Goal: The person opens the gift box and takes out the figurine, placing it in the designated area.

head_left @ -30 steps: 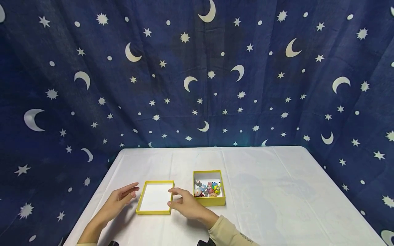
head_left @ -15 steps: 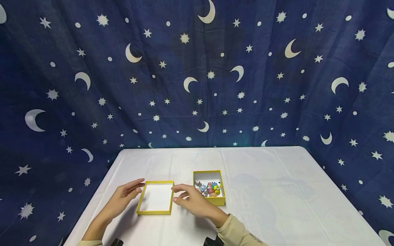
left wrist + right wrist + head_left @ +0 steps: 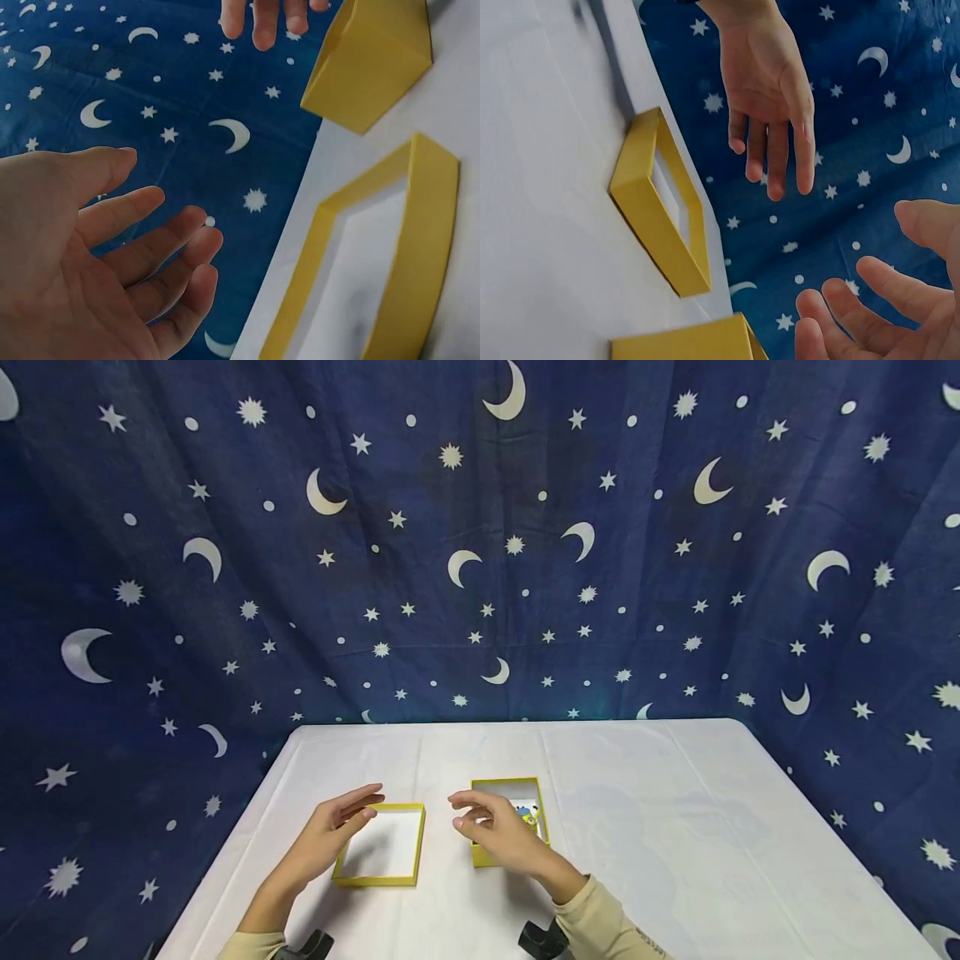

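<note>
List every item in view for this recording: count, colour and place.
Shallow square cardboard-like tray: one, yellow with white inside, table's near left
Deeper open cardboard-like box: one, yellow with pale inside, right of the tray
Small toy figures: count hidden by a hand, yellow and blue showing, inside the box
Cloth-covered table: one, white, under both containers
Moon-and-star fabric curtain: dark blue with pale shapes, behind the table
Black wrist devices: two, by the wrists
Beige sleeves: two, forearms
Left hand: one, bare, overlapping the tray
Right hand: one, bare, overlapping the box
</note>
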The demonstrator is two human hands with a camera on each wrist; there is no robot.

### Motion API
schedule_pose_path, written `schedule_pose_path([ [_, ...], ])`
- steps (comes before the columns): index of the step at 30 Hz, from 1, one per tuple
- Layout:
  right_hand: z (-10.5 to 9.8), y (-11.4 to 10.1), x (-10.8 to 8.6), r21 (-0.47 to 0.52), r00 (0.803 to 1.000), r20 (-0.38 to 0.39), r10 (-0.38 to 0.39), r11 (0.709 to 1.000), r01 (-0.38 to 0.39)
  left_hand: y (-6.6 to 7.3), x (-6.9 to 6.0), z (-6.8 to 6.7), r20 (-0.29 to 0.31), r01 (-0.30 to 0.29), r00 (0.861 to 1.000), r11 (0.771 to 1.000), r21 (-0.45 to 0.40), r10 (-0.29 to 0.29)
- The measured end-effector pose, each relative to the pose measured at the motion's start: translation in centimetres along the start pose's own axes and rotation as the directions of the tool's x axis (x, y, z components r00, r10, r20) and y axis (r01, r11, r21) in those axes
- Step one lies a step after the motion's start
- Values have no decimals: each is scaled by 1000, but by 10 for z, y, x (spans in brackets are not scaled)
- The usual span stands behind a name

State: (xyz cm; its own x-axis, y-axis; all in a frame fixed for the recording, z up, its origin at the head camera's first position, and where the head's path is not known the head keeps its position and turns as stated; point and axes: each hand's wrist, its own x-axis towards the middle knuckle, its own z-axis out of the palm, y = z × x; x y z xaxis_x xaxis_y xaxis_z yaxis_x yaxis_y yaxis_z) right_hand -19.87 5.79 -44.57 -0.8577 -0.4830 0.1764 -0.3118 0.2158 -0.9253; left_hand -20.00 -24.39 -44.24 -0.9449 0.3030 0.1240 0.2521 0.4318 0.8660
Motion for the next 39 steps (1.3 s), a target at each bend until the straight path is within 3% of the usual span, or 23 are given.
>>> schedule_pose_path([
  [8,-18,5,3,-16,999,-36,-37,999,37,13,16,12,30,-52,998,999,-5,52],
  [17,-32,15,2,-28,996,-85,8,1000,-10,23,32,36,83,-33,996,998,-58,38],
  [27,-52,15,-2,-51,987,-161,7,999,-16,31,51,60,114,-87,989,994,-73,95],
  [39,-64,28,2,-117,970,-239,46,990,-76,34,61,90,124,-28,992,997,-74,37],
])
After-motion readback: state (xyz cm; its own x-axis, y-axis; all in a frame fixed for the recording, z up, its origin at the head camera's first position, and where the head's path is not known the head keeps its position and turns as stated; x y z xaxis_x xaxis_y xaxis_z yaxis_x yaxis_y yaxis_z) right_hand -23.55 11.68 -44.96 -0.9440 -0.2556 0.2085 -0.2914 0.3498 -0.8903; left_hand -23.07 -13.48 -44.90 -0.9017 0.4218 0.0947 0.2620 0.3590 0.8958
